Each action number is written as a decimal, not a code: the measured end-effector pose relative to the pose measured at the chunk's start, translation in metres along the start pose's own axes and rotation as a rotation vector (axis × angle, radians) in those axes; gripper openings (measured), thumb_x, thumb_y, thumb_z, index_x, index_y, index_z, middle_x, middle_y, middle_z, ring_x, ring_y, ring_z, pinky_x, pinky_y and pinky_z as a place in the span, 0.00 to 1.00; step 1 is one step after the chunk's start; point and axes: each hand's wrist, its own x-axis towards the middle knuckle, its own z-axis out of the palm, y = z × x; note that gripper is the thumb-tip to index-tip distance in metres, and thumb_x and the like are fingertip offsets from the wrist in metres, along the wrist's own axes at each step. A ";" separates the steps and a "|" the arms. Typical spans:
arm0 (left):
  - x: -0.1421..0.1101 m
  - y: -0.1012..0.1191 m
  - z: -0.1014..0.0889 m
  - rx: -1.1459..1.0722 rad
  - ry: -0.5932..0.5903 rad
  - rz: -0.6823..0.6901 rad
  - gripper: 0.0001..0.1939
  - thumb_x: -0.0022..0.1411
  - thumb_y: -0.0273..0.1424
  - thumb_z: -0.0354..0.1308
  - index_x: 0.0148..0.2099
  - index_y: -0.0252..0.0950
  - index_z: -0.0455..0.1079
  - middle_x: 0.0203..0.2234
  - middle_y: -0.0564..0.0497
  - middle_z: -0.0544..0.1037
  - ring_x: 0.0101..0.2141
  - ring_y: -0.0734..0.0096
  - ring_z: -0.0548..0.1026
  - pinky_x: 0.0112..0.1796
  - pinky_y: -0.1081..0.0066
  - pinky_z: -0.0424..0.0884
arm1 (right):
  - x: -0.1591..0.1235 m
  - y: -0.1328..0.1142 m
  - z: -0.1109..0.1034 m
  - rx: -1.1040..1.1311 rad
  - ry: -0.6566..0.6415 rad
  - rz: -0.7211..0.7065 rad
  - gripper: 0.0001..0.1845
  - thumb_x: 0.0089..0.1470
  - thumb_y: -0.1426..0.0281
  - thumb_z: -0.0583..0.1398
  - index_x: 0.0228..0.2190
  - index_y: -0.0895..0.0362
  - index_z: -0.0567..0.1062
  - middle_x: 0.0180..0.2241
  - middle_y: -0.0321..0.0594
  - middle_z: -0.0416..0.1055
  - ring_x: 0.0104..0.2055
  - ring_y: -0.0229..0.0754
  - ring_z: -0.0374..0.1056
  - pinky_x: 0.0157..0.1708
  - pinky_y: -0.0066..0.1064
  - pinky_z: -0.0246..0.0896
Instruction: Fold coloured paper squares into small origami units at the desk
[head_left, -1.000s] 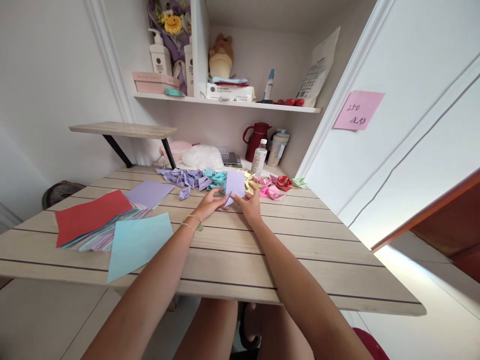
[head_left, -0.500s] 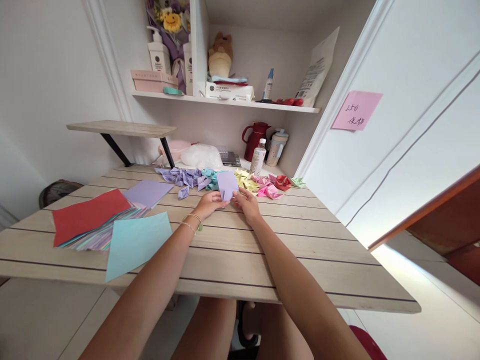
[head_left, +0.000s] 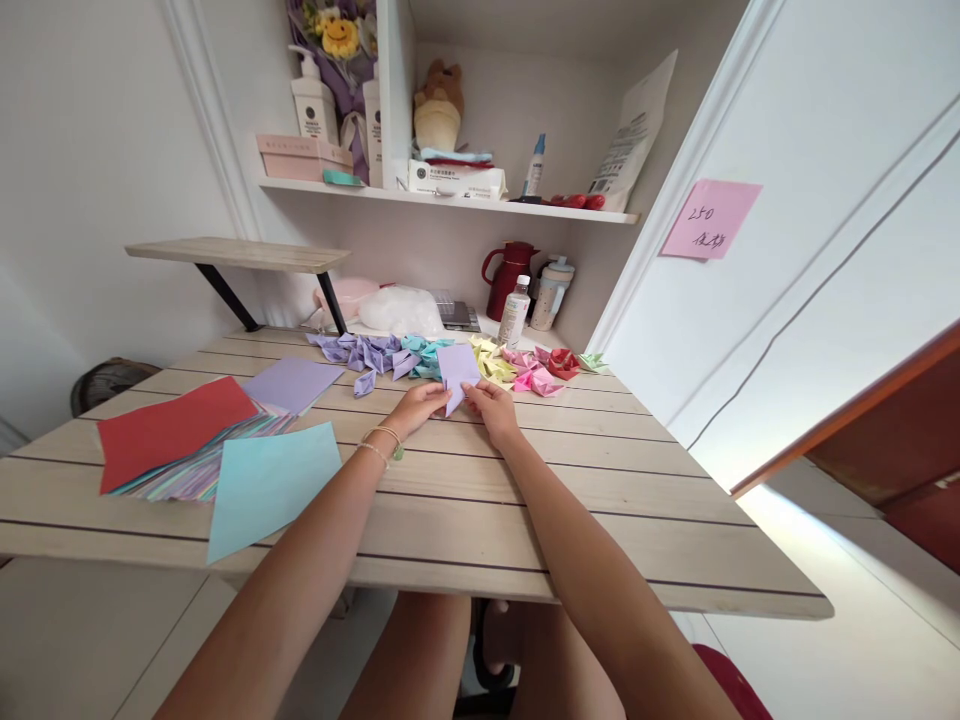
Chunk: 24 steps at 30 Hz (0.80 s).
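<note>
A folded sheet of purple origami paper [head_left: 458, 370] is held up over the table between my two hands. My left hand [head_left: 420, 407] is closed on its lower left edge, thumb and fingers pinching it. My right hand [head_left: 491, 408] pinches the lower right side, with the fingertips near the middle of the paper. Just behind lie folded paper pieces in groups: purple ones [head_left: 365, 352], blue ones [head_left: 426, 357], yellow ones [head_left: 490, 362], pink ones [head_left: 537, 380], a red one [head_left: 564, 363] and green [head_left: 593, 362].
On the left of the slatted table [head_left: 465, 530] lie a stack of coloured paper topped with red [head_left: 176, 425], a light blue sheet [head_left: 274, 490] and purple sheets [head_left: 292, 385]. A small raised shelf [head_left: 240, 254], a bottle [head_left: 514, 315] and a red jug [head_left: 508, 280] stand at the back.
The purple paper has turned slightly in my hands, and its lower tip now shows between them. My right fingertips have shifted a little left on it. The whole view has moved slightly.
</note>
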 end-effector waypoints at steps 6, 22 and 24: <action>-0.001 -0.002 -0.001 0.008 -0.030 0.027 0.21 0.40 0.38 0.69 0.35 0.31 0.72 0.25 0.48 0.77 0.26 0.72 0.72 0.31 0.72 0.66 | -0.001 -0.001 0.000 0.014 0.006 -0.001 0.21 0.29 0.57 0.69 0.20 0.57 0.69 0.17 0.31 0.67 0.21 0.33 0.59 0.25 0.27 0.54; 0.000 -0.006 0.000 0.070 -0.002 0.061 0.23 0.36 0.34 0.71 0.37 0.31 0.72 0.27 0.47 0.78 0.28 0.70 0.74 0.34 0.68 0.69 | -0.004 -0.003 0.001 -0.033 0.045 0.005 0.21 0.26 0.57 0.70 0.20 0.57 0.70 0.18 0.32 0.68 0.22 0.34 0.60 0.26 0.29 0.57; 0.001 -0.008 0.000 0.075 0.001 0.063 0.22 0.36 0.34 0.71 0.36 0.31 0.72 0.27 0.47 0.78 0.27 0.70 0.74 0.34 0.69 0.69 | -0.003 -0.003 0.001 -0.046 0.042 0.008 0.21 0.27 0.57 0.70 0.20 0.57 0.70 0.17 0.32 0.67 0.22 0.35 0.60 0.26 0.29 0.57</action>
